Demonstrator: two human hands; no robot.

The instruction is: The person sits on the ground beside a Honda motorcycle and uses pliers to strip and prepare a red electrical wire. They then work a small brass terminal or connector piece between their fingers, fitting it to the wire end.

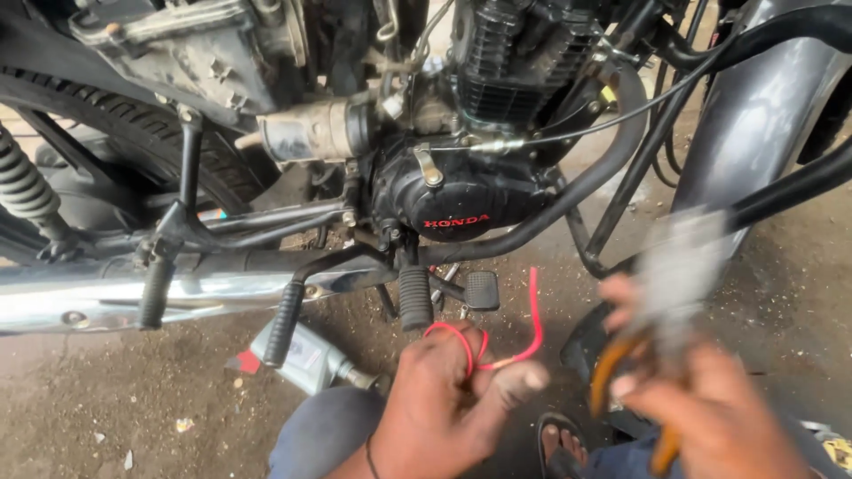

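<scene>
Your left hand [448, 404], low centre of frame, pinches a looped red wire [506, 341] between thumb and fingers. Your right hand [701, 412], lower right, grips blurred orange-handled pliers [643, 381]. That wire looks thin, light and floppy, so hold near its free end.

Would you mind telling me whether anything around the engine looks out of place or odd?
A can lies tipped on the dirt floor under the footpegs. The left hand holds a loose red wire, attached to nothing visible. The right hand is blurred.
</scene>
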